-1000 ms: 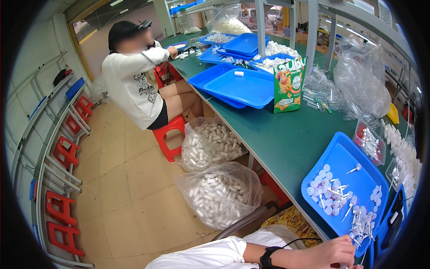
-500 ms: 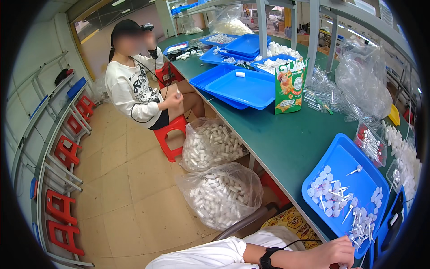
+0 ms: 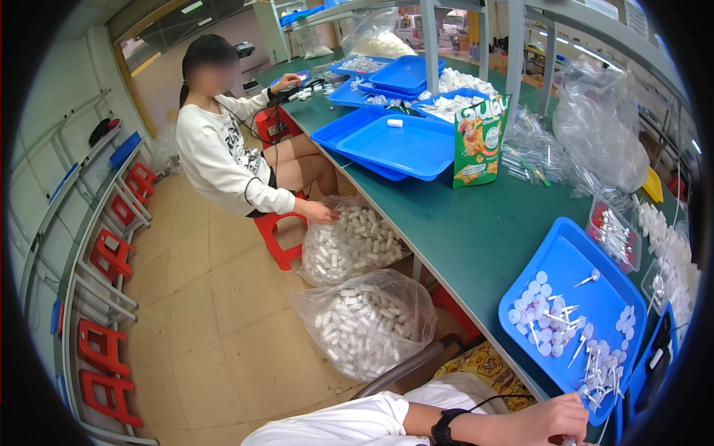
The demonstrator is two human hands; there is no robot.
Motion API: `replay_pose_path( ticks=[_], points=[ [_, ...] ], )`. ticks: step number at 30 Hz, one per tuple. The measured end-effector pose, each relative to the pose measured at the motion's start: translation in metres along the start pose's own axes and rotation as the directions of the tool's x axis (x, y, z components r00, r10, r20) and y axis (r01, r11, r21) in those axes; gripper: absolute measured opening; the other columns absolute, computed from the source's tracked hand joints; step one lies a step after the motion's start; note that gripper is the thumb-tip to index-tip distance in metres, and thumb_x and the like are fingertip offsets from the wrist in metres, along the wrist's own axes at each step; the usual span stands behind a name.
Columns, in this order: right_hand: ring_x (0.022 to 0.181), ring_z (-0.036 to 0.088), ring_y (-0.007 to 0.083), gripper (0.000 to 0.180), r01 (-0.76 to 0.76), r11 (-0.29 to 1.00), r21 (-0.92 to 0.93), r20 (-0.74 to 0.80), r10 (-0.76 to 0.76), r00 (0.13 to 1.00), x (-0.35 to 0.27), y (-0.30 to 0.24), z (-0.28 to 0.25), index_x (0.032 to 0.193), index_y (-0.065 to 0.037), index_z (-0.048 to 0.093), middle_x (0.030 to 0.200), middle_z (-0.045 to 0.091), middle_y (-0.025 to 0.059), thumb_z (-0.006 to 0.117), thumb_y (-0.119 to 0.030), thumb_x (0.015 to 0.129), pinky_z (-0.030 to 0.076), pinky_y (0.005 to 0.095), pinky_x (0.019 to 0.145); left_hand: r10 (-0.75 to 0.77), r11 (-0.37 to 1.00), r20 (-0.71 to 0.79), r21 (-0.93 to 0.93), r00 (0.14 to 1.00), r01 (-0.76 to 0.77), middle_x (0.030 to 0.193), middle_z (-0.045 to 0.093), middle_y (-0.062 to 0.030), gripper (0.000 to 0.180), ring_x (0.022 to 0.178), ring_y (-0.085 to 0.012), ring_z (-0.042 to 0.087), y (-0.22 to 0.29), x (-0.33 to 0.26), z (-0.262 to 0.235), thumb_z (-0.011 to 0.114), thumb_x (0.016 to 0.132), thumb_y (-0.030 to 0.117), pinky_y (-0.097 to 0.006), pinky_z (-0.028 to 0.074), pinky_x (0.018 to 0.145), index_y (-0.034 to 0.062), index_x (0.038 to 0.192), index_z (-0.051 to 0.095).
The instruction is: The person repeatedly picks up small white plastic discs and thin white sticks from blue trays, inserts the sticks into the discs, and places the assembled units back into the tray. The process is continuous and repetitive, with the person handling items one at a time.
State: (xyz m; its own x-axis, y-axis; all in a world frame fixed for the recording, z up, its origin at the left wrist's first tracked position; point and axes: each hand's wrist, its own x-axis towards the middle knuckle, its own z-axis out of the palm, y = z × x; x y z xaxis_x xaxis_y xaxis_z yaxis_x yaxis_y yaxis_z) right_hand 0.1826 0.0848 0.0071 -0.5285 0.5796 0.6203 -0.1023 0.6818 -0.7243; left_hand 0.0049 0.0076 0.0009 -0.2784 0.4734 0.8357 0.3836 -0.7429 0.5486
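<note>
My left hand (image 3: 554, 421), with a black band on its wrist, is at the lower right by the near edge of a blue tray (image 3: 569, 249). Its fingers are curled together in a pinch. A bit of something white shows beneath them, but what they hold is mostly hidden and cut off by the picture's lower edge. Inside the tray lie several white thin-stemmed pieces (image 3: 601, 375) and several translucent round discs (image 3: 545, 349). My right hand is out of view.
A clear box of white sticks (image 3: 614, 236) stands beyond the tray. Farther along the green table (image 3: 439, 223) are a green snack pouch (image 3: 480, 141) and blue trays (image 3: 416, 149). Bags of white cylinders (image 3: 372, 320) sit on the floor. A co-worker (image 3: 223, 160) sits at the far left.
The co-worker has lowered one hand into the farther bag of white cylinders and stretched the other to the table. My left hand stays almost where it was, still pinched.
</note>
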Motion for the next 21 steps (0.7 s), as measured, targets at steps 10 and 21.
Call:
replay_pose_path(
  ticks=[10,21],
  points=[
    [0.081,0.059,0.0193,0.02,-0.079,0.994,-0.071,-0.002,0.079,0.997,0.002,-0.013,0.003,0.104,0.009,0.058,0.096,0.06,0.014,0.062,0.011,0.084,0.052,0.0274,0.072,-0.109,0.992,0.098,0.069,0.989,0.103,0.077,0.058,-0.0062,0.011,0.079,-0.026,0.055,0.002,-0.002,-0.008,0.068,0.072,0.01,-0.037,0.041,0.077,0.0055,0.079,0.061],
    [0.066,0.06,0.0213,0.019,0.031,0.979,-0.203,0.003,-0.031,1.0,-0.003,-0.024,-0.011,0.079,-0.003,0.064,0.076,0.066,0.0095,0.069,0.01,0.065,0.046,0.0292,0.06,-0.195,0.976,0.214,0.139,0.957,0.167,0.088,0.066,-0.0026,0.021,0.077,-0.02,0.058,0.01,0.001,-0.011,0.075,0.07,0.006,-0.033,0.043,0.076,0.0061,0.09,0.068]
  ],
)
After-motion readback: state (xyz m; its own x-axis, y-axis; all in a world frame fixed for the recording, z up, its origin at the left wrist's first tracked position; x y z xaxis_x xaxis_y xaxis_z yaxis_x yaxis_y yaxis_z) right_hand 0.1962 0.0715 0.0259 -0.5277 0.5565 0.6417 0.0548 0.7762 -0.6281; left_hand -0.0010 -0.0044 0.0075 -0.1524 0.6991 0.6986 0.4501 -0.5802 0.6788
